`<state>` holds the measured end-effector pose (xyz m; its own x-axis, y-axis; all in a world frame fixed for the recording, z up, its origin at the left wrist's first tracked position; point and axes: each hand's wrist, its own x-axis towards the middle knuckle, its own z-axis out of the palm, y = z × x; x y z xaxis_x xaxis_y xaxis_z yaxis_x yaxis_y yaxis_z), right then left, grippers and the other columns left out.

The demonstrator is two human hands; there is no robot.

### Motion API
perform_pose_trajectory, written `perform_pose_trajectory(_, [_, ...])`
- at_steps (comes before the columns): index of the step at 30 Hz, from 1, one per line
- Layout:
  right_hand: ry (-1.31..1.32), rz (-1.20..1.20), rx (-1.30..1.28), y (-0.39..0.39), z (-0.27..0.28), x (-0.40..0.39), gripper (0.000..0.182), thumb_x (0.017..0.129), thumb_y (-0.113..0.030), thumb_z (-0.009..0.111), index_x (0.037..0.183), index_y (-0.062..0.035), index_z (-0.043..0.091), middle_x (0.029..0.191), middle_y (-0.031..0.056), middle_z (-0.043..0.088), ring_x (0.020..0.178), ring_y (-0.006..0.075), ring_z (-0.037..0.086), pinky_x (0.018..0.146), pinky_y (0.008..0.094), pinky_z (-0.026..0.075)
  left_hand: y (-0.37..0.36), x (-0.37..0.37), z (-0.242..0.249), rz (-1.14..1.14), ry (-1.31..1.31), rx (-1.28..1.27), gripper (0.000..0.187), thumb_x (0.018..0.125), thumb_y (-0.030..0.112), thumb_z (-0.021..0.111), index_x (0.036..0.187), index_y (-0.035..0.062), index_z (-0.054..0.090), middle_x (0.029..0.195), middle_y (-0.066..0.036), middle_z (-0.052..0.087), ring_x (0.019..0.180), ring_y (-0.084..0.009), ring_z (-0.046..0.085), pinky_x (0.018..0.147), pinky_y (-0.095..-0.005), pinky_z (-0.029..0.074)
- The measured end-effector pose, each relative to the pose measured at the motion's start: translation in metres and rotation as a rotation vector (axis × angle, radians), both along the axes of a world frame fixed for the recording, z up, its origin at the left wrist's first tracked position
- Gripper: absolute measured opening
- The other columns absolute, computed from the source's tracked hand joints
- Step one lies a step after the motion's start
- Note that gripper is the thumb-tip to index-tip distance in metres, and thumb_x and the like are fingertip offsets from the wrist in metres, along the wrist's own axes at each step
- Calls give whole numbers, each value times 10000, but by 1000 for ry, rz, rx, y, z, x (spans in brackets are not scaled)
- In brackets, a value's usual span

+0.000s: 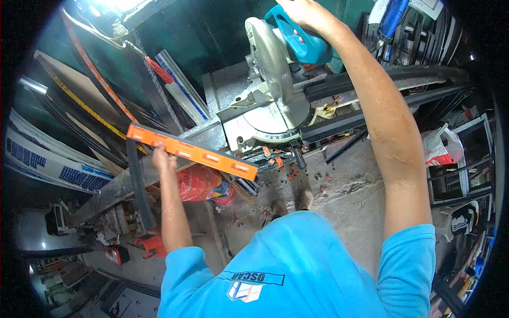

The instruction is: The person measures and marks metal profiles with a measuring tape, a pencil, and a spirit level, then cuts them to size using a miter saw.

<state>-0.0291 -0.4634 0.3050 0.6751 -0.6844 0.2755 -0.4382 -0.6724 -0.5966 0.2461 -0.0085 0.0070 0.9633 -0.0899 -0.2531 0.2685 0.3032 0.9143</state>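
My left hand [163, 158] grips a straight orange bar [193, 151] with several slot-like marks along its face. The bar slants across the front left of the saw, its right end below the saw base. My right hand [305, 15] is wrapped round the teal handle [310, 49] of a mitre saw [275, 69]. The saw head stands raised, with its guard [271, 61] over the blade area. Below it lies the round saw table [273, 119]. Whether the bar touches the bench cannot be made out.
Long dark profiles [339, 123] lie right of the saw. More strips and wrapped profiles [47, 153] lean at left. A red sack [199, 184] stands under the bench. Orange scraps litter the floor [339, 196]. Frames and a white bag [442, 147] are at right.
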Motion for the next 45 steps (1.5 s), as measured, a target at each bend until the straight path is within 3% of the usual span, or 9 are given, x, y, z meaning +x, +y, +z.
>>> perform_pose_trajectory(7, [25, -13, 7, -11, -5, 7, 780, 1033, -603, 324, 1112, 55, 733, 1209, 360, 646, 1222, 472, 606, 1080, 487, 443, -59, -40, -15, 122, 114, -93, 212, 1018, 57, 597, 1203, -47, 605, 1135, -181, 669, 1001, -329, 701, 843, -600, 605])
perform_pose_trajectory(14, [-13, -18, 32, -11, -6, 8, 798, 1032, -604, 333, 1092, 94, 716, 1196, 378, 640, 1229, 476, 602, 1081, 486, 444, -82, -53, -37, 157, 243, -99, 247, 1015, 30, 588, 1244, -65, 586, 1145, -193, 667, 1035, -353, 710, 877, -602, 626])
perform_pose_trajectory(24, [-38, 102, 23, -11, 0, 9, 737, 1055, -562, 287, 1040, -15, 781, 1095, 302, 703, 1116, 434, 662, 1038, 470, 470, -83, -47, -58, 215, 272, -174, 341, 1003, -47, 539, 1341, -34, 493, 1235, -208, 633, 1105, -405, 683, 885, -649, 616])
perform_pose_trajectory(31, [-6, 85, -2, -25, 0, 22, 754, 1067, -556, 262, 1034, -6, 777, 1125, 301, 696, 1135, 439, 649, 1055, 467, 456, -87, -62, -75, 66, 334, -183, 264, 1076, 98, 457, 1303, -13, 533, 1291, -210, 625, 1227, -370, 632, 1002, -603, 571])
perform_pose_trajectory(34, [-18, 87, -45, -30, -2, 29, 764, 1074, -550, 253, 1061, 30, 749, 1162, 315, 678, 1172, 441, 631, 1072, 475, 438, -73, -92, -30, -198, 566, 6, 231, 1069, 202, 538, 1161, 7, 619, 1074, -149, 694, 1071, -312, 703, 866, -519, 635])
perform_pose_trajectory(37, [-30, 91, -78, -28, -1, 29, 762, 1075, -542, 251, 1135, 60, 714, 1213, 317, 662, 1218, 448, 607, 1087, 482, 429, -75, -104, -46, -499, -439, 857, 420, 904, 385, 781, 962, -25, 713, 729, -34, 664, 720, -240, 688, 643, -397, 561])
perform_pose_trajectory(40, [-48, 33, -57, -21, 3, 29, 753, 1076, -532, 260, 1135, 68, 710, 1226, 317, 657, 1223, 445, 606, 1087, 482, 430, -122, -133, 9, -486, -1305, 1102, 506, 743, 283, 894, 1172, 77, 720, 1274, -174, 639, 1193, -359, 591, 966, -484, 472])
perform_pose_trajectory(43, [-15, 61, -12, -17, 8, 25, 732, 1077, -519, 270, 1153, 63, 706, 1247, 317, 648, 1229, 442, 605, 1086, 484, 432, -159, -117, 7, -703, -1364, 1202, 799, 670, 270, 930, 1409, 264, 625, 1576, -181, 373, 1473, -420, 321, 1166, -698, 220])
perform_pose_trajectory(45, [-24, 66, -13, -13, 10, 20, 725, 1077, -513, 272, 1160, 64, 703, 1247, 320, 646, 1223, 445, 607, 1083, 485, 434, -173, -106, 1, -786, -1392, 1270, 736, 701, 139, 885, 1380, 302, 653, 1588, -160, 397, 1452, -405, 371, 1166, -692, 255])
